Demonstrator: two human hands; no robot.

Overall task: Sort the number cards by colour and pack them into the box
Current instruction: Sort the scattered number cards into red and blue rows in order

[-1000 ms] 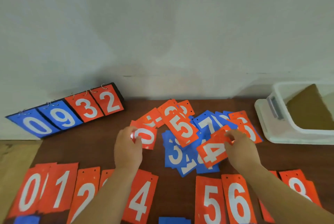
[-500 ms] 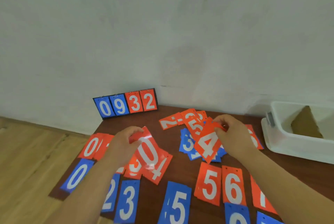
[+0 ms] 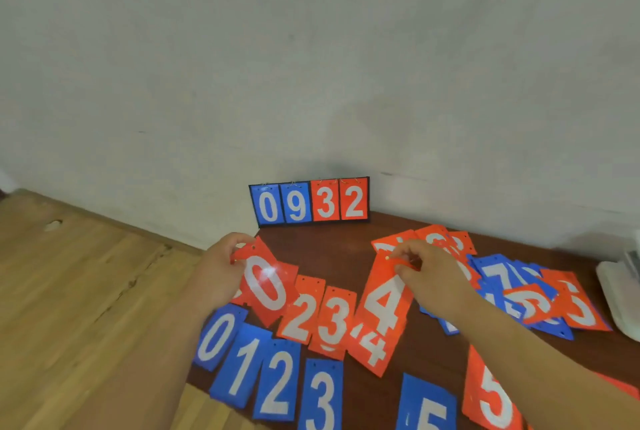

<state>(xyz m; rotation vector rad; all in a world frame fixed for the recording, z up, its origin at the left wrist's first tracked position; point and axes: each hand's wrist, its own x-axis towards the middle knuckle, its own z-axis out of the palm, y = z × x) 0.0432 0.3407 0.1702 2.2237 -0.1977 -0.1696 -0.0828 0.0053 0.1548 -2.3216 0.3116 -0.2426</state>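
While both hands hold red cards over the near rows, the coming move turns on how each card hangs from its fingers. The left hand (image 3: 221,273) pinches the far top edge of the red 0 card (image 3: 266,287) between thumb and curled fingers. The card runs from the fingers toward the near right, its long axis slanted, over the left end of the red row. Next right lie the red 2 card (image 3: 301,317) and the red 3 card (image 3: 334,322). The right hand (image 3: 433,282) grips the red 4 card (image 3: 382,305) by its far top edge. This card hangs toward the near left of the fingers, partly covering another red 4 (image 3: 372,348) that lies flat. Judging by this, each hand is nearer its own slot, and each card needs only lowering and squaring.

A light wooden floor (image 3: 86,291) lies to the left. The dark brown table (image 3: 339,246) carries a blue row (image 3: 242,363) at the near edge and a scoreboard (image 3: 310,202) against the pale wall. Further right sits the unsorted pile (image 3: 512,280). The white box (image 3: 620,294) is at the right edge, well apart from both hands.
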